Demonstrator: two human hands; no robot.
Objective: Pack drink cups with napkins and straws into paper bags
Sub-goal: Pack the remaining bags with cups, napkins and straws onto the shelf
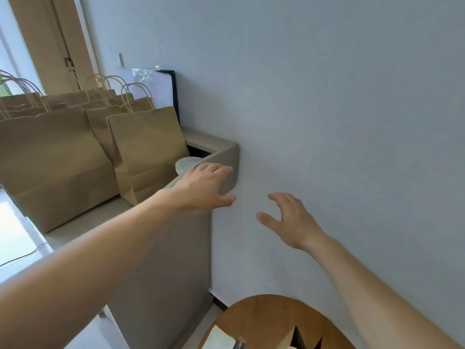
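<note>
Though close, cup [186,164] just beyond left hand [203,188].

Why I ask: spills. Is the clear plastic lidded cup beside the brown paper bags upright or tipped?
Seemingly upright: the clear plastic cup shows lid facing up; body hidden.

Paper bags [50,167] stand clustered on the bench [83,227], filling its left and middle. The end bag [148,152], closest to the bench's right end, has a flat panel [163,89] behind it at the bench's back, against the wall [327,96]. Just right of the end bag, in a recess at the bench's right end, sits a cup [187,165], with the left hand [203,187] over the bench's right edge just in front of it. The right hand [289,220] hangs off the bench's right end before the wall, apart from the left hand, and a round table [251,313] lies nearer, below that end.
</note>
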